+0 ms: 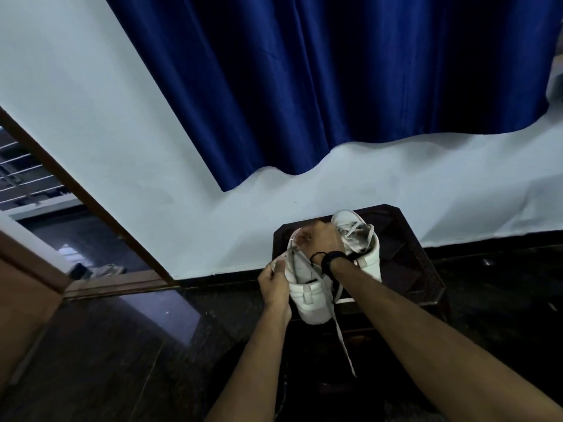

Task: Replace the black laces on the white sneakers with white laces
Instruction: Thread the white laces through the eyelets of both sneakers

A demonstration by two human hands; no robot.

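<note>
- Two sneakers sit on a small dark desk (420, 269) by the wall: the near sneaker (307, 295) is being worked on, the far sneaker (367, 251) stands just beside it to the right, already showing pale lacing.
- Left hand (275, 281) grips the near sneaker's left side at the eyelet row, fingers curled on the upper, steadying it.
- Right hand (320, 239) is bunched over the front eyelets, fingertips pinching what looks like the white lace (342, 336) (the pinch itself is partly hidden, so I judge this from the lace's run).
- One free end of that lace hangs off the desk edge toward the floor.
- No black lace can be made out for certain; a dark band sits on the right wrist.
- Judgement: threading is in hand. To do it well, keep the sneaker braced, feed the tip squarely through each eyelet, pull the slack flat without twists, and keep both ends even before moving up a row.
</note>
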